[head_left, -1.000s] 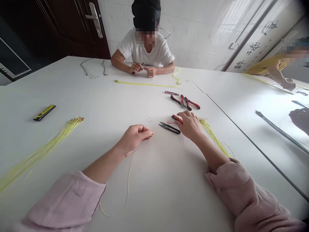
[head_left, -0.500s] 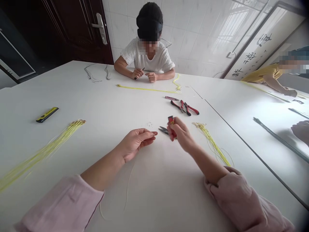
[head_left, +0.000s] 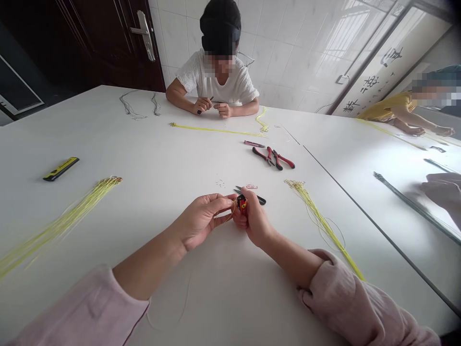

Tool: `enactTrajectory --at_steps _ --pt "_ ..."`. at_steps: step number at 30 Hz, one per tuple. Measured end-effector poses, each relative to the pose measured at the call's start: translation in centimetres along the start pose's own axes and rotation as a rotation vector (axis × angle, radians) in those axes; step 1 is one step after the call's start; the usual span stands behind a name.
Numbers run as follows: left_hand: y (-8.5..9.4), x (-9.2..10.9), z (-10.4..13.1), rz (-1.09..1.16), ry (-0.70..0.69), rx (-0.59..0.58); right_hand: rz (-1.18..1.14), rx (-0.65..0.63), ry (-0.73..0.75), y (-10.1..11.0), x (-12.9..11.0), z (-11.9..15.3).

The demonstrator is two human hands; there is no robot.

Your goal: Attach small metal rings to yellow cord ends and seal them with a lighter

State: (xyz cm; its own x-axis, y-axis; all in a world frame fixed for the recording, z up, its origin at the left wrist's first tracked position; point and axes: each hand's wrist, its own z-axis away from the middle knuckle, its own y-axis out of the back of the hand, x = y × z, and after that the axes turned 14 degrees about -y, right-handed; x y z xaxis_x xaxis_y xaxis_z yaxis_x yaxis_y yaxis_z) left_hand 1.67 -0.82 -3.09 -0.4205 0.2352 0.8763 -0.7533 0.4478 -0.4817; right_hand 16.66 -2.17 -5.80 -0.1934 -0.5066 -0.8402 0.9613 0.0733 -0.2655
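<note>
Two hands meet at the middle of the white tabletop (head_left: 151,158). The right hand (head_left: 252,222) is clenched around one small red lighter (head_left: 242,204), held upright; the left hand (head_left: 201,218) pinches the end of one pale yellow cord (head_left: 187,298), which trails back towards the near edge. Just beyond them lies one black snipper (head_left: 252,194), and farther off what look like two red-handled pliers (head_left: 273,157), though they overlap. Two bundles of yellow cords lie near left (head_left: 68,221) and right (head_left: 320,218). One yellow-black tool (head_left: 60,168) sits far left. A person in white (head_left: 216,81) sits opposite.
</note>
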Motion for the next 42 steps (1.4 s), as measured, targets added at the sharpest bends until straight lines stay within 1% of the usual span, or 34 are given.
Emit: enactTrajectory --at_steps 6,11,17,23,32,42 --pt "-0.2 0.3 0.2 -0.031 0.032 0.004 0.043 -0.002 0.098 0.2 0.6 -0.4" --pt "-0.3 0.4 0.4 -0.032 0.012 -0.002 0.081 -0.014 0.196 0.3 1.1 -0.7" --pt "-0.4 0.6 0.4 -0.044 0.022 0.009 0.155 0.014 0.275 0.2 1.2 -0.5" --pt "-0.4 0.6 0.3 -0.084 0.031 -0.034 0.153 0.024 0.326 0.1 1.1 -0.2" --pt "-0.2 0.6 0.3 -0.062 0.034 -0.047 0.117 0.01 0.32 0.1 1.1 -0.2" --pt "-0.5 0.7 0.3 -0.056 0.031 -0.06 0.096 0.008 0.308 0.1 1.1 -0.2"
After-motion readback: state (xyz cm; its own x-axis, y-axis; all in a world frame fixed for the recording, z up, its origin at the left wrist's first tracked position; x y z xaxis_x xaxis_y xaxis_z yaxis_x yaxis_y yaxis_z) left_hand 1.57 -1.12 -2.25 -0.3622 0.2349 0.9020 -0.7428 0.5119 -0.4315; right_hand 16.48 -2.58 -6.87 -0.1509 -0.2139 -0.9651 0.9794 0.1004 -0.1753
